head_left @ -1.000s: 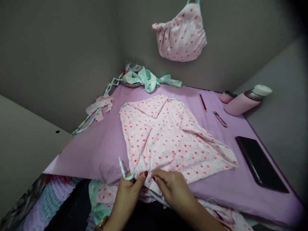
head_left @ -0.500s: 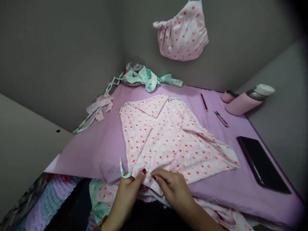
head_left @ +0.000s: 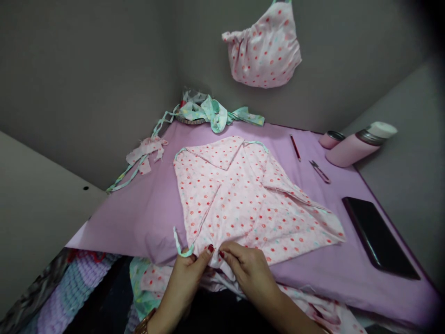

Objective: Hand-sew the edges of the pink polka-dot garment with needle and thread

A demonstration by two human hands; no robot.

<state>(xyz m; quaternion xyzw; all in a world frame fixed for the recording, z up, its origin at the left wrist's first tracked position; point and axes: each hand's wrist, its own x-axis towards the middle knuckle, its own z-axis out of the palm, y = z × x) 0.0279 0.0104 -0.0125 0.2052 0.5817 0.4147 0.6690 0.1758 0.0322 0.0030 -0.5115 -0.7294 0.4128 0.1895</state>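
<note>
A pale pink fabric piece [head_left: 239,199] with small red flowers lies spread on the purple cloth [head_left: 149,218]. Its top corner is folded down, and folds run along both sides. My left hand [head_left: 189,273] pinches the near edge between thumb and fingers. Just to the right, my right hand [head_left: 246,266] pinches the same edge, its fingertips close to the left thumb. The fabric gathers slightly between them. A mint strip [head_left: 179,243] curls out beside my left hand. Whether a pin or needle sits between the fingertips is too small to tell.
On the right lie a black phone [head_left: 378,236], thread snips [head_left: 320,171], a red pencil [head_left: 295,147] and a pink bottle [head_left: 354,148]. Mint fabric strips [head_left: 219,116] and pink scraps [head_left: 148,150] lie at the back left. A gathered fabric pouch [head_left: 264,51] hangs on the wall.
Both hands keep their pinch in nearly the same place. The near edge between them is bunched a little more, and the mint strip has shifted slightly.
</note>
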